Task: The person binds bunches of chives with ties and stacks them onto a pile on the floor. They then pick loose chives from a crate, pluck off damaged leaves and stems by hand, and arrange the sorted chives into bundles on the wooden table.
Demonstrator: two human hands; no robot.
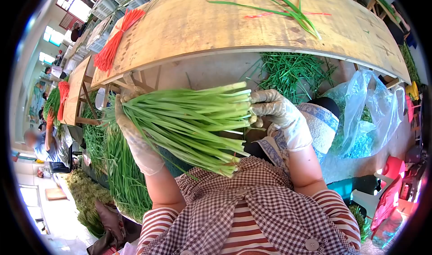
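Note:
A large bunch of garlic chives (193, 115) lies sideways in front of my chest, its pale cut ends to the right and its leafy tips to the left. My left hand (129, 124), in a soiled whitish glove, is wrapped round the leafy side. At the stem ends, my right hand (276, 111), gloved too, has its fingers pinched on the pale ends. The lower stems fan out apart from the upper ones. On the wooden table (193, 25) beyond are a few loose chives (292, 14) lying across a red tie strip (319, 14).
A bundle of red ties (118, 39) lies at the table's left end. Chive scraps (292, 73) cover the floor beneath. A clear plastic bag (364, 115) stands to the right, near a red-draped chair (389, 183). Piled chives (123, 174) and another person (47, 145) are at left.

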